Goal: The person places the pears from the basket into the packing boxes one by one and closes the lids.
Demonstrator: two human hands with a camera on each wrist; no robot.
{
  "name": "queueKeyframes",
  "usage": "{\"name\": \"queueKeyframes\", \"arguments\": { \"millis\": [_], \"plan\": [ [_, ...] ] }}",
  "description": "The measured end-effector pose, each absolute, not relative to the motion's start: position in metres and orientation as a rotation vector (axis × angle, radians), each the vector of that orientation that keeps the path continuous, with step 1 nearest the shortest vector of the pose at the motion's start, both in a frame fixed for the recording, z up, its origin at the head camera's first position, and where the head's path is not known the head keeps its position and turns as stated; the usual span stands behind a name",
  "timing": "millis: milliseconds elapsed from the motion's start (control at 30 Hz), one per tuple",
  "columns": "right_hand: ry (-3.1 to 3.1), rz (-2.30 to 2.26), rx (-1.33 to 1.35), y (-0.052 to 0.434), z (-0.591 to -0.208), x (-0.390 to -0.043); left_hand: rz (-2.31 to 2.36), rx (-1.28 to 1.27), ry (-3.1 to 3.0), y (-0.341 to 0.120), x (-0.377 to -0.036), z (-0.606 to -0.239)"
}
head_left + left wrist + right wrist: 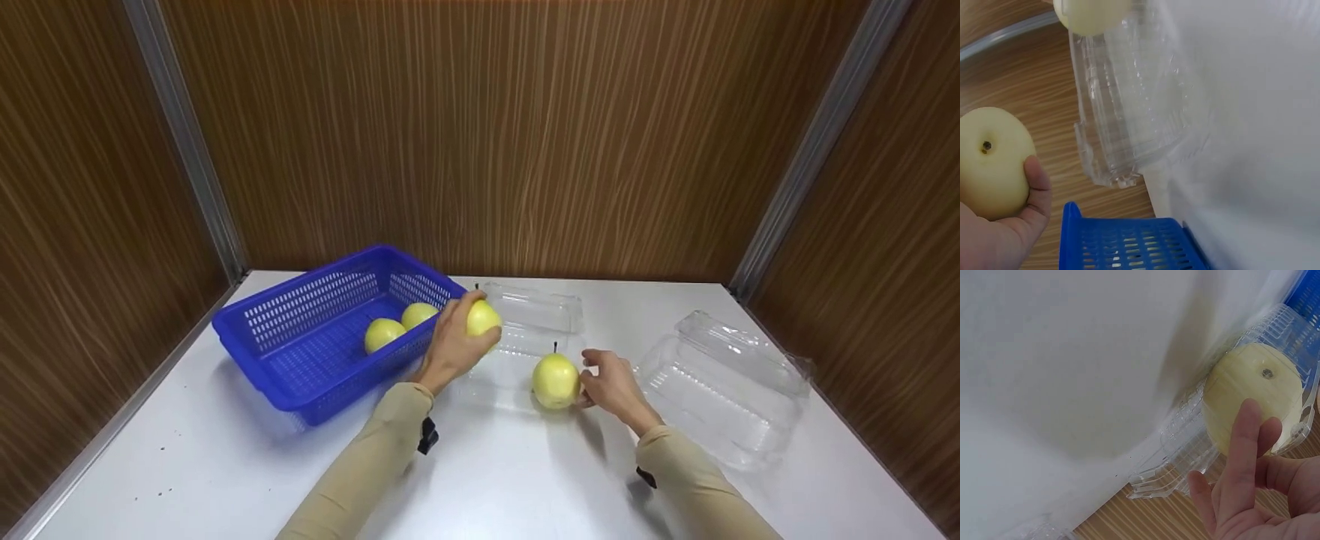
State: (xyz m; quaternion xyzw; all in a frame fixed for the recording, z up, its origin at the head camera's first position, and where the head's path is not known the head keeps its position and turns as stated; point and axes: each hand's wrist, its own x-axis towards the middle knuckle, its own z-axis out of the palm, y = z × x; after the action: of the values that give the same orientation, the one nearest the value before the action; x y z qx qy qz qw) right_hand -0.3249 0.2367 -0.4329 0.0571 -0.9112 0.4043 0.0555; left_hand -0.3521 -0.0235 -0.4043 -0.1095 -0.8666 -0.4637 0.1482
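My left hand (459,341) grips a yellow pear (483,319), raised beside the right edge of the blue basket (330,390). In the left wrist view, the fingers and thumb curl round this pear (994,163). A second yellow pear (556,381), stem upward, sits at the near right end of an open clear plastic box (487,375). My right hand (613,386) is at this pear's right side, its fingers spread and loosely bent. In the right wrist view, the fingers (1244,455) overlap the pear (1252,382); whether they touch it cannot be told.
Two more yellow pears, one in front (385,334) and one behind (418,315), lie inside the basket. Another open clear box (720,390) stands on the right of the white table (495,480). Wood-patterned panels (480,135) enclose the table's back and sides.
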Motion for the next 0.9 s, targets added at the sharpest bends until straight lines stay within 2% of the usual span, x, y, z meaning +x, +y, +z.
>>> {"name": "queueKeyframes", "arguments": {
  "millis": [367,900],
  "plan": [
    [-2.775,1.227,0.155,0.237,-0.432,-0.326,-1.232,-0.511,-2.662,-0.012,-0.351,-0.427],
    [-2.763,1.237,0.159,0.237,-0.434,-0.327,-1.05,-0.589,-2.823,0.003,-0.351,-0.436]
  ]
}}
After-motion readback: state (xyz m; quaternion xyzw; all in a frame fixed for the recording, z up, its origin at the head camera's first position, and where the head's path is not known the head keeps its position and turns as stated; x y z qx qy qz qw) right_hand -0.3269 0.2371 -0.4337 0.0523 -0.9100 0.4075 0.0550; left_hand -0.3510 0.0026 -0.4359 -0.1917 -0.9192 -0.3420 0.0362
